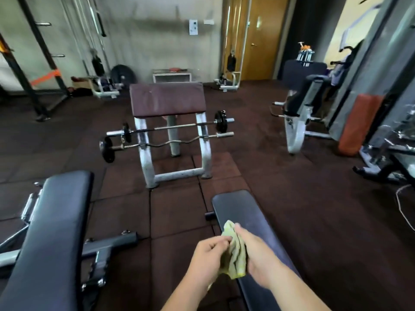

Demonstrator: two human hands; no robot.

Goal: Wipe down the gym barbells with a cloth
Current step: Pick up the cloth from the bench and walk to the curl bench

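- Partly hidden between both hands, a crumpled yellow-green cloth (236, 252).
- Its left hand (207, 257) pinches it with curled fingertips; the right hand (256, 254) grips it, fingers pressed together.
- Well ahead, a straight barbell (175, 127) and a curl bar (166, 144) rest on a preacher bench (167, 99).

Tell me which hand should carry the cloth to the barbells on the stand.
Probably right. The right hand cups most of the cloth, while the left hand only pinches its edge. Both barbells lie ahead, about equally far from either hand.
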